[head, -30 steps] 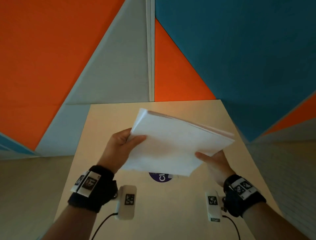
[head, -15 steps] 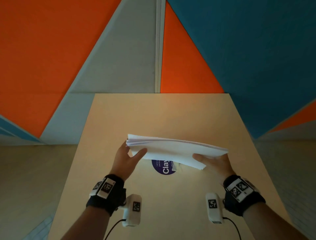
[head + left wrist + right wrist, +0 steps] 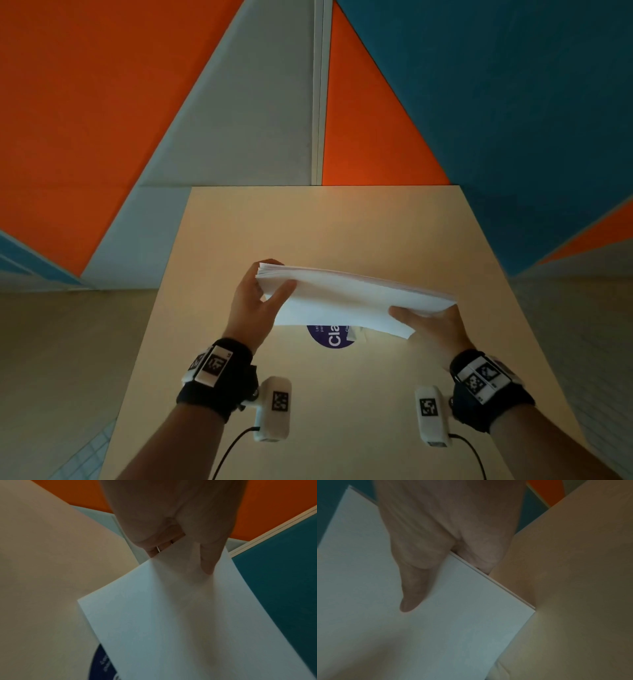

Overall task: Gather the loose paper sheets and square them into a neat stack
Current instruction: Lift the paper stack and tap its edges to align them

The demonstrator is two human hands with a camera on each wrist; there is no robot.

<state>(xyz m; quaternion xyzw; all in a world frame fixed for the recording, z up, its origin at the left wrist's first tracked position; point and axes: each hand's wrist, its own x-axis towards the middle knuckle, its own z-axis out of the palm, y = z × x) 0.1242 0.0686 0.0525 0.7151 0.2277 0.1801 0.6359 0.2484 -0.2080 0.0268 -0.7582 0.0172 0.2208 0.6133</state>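
1. Left hand [image 3: 255,301] is pinching the left end of the paper stack [image 3: 356,301], thumb lying across the near face and fingers curling round the far top corner; the left wrist view is showing that thumb [image 3: 211,561] pressing flat on the top sheet.
2. Right hand [image 3: 435,325] is pinching the right end in the same way, its thumb [image 3: 412,588] lying on the near face and its fingers tucking behind the edge.
3. Both hands are holding the stack in the air above the middle of the table [image 3: 342,233], nearer the front edge than the back one; it is not touching the table, as far as the head view is showing.
4. Its long axis is running left to right, roughly parallel to the table's front edge, with the left end sitting higher than the right. The broad face is tilting toward the person, and the lower long edge is pointing down at the table, just above a round purple sticker [image 3: 330,337].
5. Sheets are fanning slightly at the left corner, so the edges are probably not flush yet.
6. Likely risks, as I am judging them: tapping the tilted stack down on one corner would be crumpling it; loosening both pinches at once could be letting inner sheets slide out sideways; gripping too hard would be bowing the paper and stopping the sheets from settling level.
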